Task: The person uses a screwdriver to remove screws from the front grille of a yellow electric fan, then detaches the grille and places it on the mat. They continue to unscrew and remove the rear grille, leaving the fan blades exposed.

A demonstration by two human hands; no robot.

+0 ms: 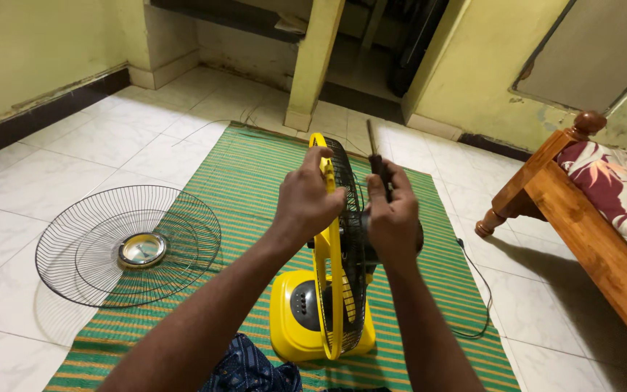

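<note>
A yellow table fan (pixel 321 312) stands upright on a green striped mat (pixel 255 174), seen edge-on, with its black rear grille (pixel 348 189) and yellow rim. My left hand (pixel 305 199) grips the top of the yellow rim. My right hand (pixel 393 214) is closed around a screwdriver (pixel 375 156) with a dark handle, its shaft pointing up, just beside the fan's motor housing. The fan's detached black front grille (pixel 128 247) lies flat on the floor to the left, partly on the mat.
A wooden bed frame (pixel 582 232) with a patterned mattress stands at right. The fan's black cord (pixel 477 290) trails over white tiles. A pillar (pixel 313 65) and dark doorway lie beyond the mat. Blue patterned cloth (pixel 248 370) covers my lap.
</note>
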